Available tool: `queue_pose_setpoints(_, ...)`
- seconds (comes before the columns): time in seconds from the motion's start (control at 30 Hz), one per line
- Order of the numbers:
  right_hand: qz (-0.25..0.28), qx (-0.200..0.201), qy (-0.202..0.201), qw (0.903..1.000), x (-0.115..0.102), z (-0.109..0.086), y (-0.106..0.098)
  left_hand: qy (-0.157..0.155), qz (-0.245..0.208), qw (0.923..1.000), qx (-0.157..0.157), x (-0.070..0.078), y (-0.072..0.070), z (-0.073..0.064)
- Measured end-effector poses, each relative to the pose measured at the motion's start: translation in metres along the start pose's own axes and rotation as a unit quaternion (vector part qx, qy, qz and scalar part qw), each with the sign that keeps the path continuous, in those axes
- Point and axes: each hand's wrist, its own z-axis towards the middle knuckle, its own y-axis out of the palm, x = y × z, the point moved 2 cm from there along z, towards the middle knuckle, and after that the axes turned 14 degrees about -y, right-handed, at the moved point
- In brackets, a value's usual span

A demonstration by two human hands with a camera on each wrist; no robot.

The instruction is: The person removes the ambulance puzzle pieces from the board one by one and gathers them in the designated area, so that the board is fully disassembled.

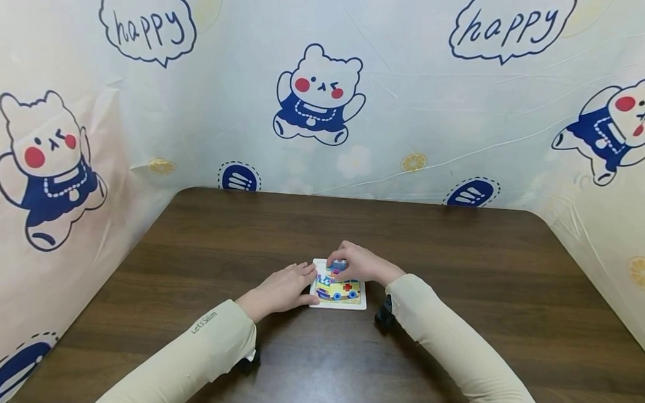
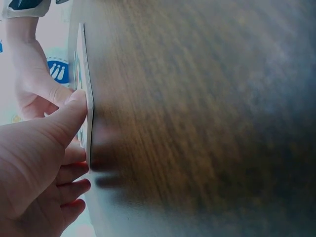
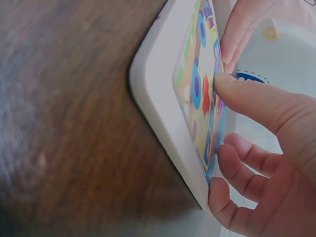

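From the head camera, a square puzzle [image 1: 341, 295] with an ambulance picture lies flat on the brown table [image 1: 312, 367], between the two hands. The left hand [image 1: 284, 287] lies along its left edge, fingers extended and clasping nothing, seemingly to stop it from sliding. The right hand [image 1: 365, 264] bends over the upper part, thumb and fingers pinching what looks like a small blue piece [image 1: 339, 265]; the hand hides much of the picture there. A patterned curtain [image 1: 406, 102] rises behind the table and along both sides, and a dark device [image 1: 385, 316] sits under the right cuff.

In the left wrist view the puzzle is edge-on; the left thumb rests on its near edge, probably as a brace, and the right hand reaches in beyond.

In the right wrist view, the white rim [image 3: 160, 91] faces the camera. The right fingertips meet the picture's surface so obliquely that I cannot tell whether the piece is raised.
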Motion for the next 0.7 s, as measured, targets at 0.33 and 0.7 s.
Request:
queue_pose_setpoints(0.33, -0.001, -0.004, 0.006, 1.0000, -0.0007, 0.0003, -0.0002, -0.003, -0.019, 0.9998, -0.004, -0.0005, 0.0010, -0.0007)
queue_pose_setpoints(0.7, 0.023, 0.012, -0.014, 0.9996, -0.0028, -0.0008, -0.0013, 0.001, -0.002, 1.0000, -0.003, 0.0003, -0.0017, 0.0007)
